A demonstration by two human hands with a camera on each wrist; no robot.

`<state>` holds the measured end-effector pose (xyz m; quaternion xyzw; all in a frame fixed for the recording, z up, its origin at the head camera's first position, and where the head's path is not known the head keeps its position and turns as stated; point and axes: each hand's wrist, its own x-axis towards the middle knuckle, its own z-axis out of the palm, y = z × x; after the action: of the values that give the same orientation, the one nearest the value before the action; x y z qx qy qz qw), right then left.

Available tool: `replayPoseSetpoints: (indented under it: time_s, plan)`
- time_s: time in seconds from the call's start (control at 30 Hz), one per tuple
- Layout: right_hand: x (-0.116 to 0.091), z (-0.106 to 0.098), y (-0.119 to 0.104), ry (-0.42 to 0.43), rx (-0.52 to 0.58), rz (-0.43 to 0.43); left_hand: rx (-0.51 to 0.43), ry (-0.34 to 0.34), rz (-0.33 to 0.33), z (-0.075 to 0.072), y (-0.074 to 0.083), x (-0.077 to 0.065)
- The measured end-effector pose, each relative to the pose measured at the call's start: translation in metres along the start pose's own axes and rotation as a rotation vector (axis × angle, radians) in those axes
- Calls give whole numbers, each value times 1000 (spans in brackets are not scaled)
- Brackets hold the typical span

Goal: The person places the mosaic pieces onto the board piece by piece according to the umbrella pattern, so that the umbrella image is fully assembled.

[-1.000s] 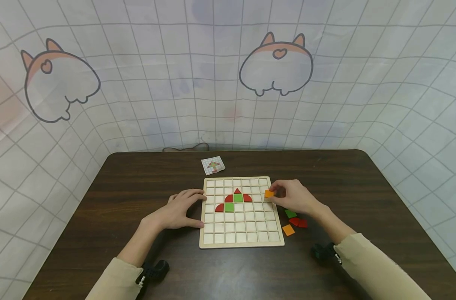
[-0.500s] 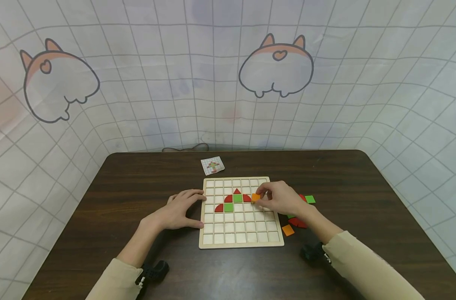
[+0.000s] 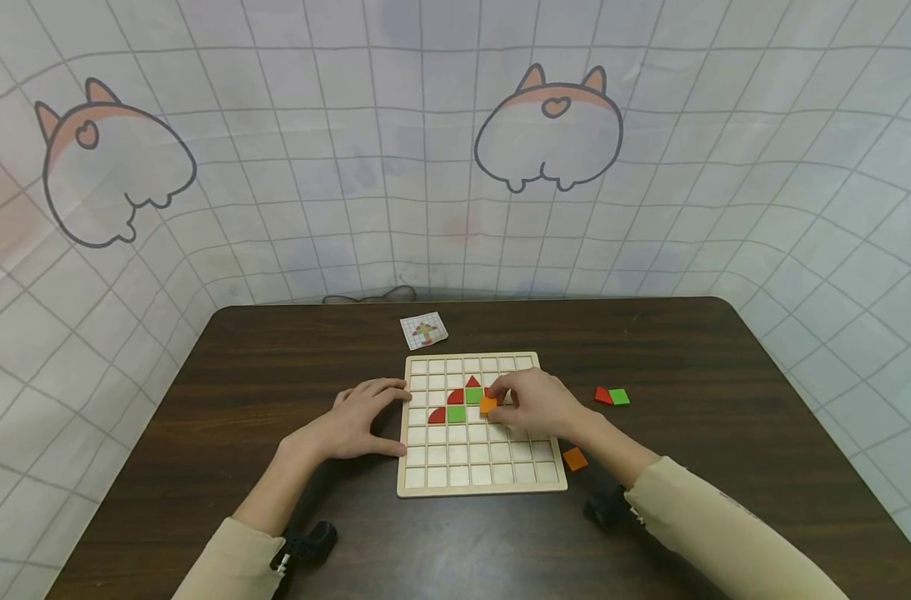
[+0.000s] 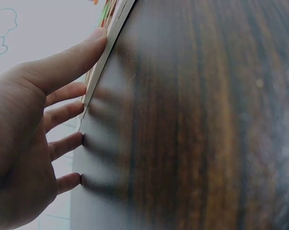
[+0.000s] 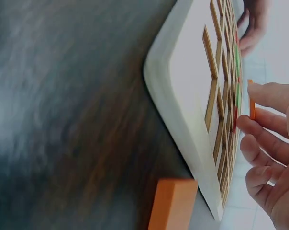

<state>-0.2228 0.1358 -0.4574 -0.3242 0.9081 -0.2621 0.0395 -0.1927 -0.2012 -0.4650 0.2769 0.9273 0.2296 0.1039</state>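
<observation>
My right hand pinches an orange square tile between thumb and fingers, just over the wooden grid board. In the right wrist view the tile stands edge-on, slightly apart from the board. Set in the grid are a red triangle, two green squares, one of them the upper green square, and red quarter-round pieces, including the lower left quarter-round. Another red piece is mostly hidden by my right hand. My left hand rests its extended fingers and thumb against the board's left edge.
A small pattern card lies behind the board. To the right sit a red piece and a green square. One more orange square lies by the board's right edge. My right forearm covers part of the table.
My right hand has carried the orange tile leftward from the board's right edge to near the green squares. The forearm now hides some loose pieces. My left hand stays where it was.
</observation>
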Motion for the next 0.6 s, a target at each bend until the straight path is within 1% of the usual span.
replayPoseSetpoints:
  time_s: [0.23, 0.33, 0.6]
  plan:
    - [3, 6, -8, 20, -95, -70, -6, -4, -10, 0, 0, -1]
    - [5, 9, -10, 21, -119, -93, -7, -4, -9, -1, 1, -1]
    - [8, 11, -16, 1, -182, -112, -6, -6, -6, -1, 3, -1]
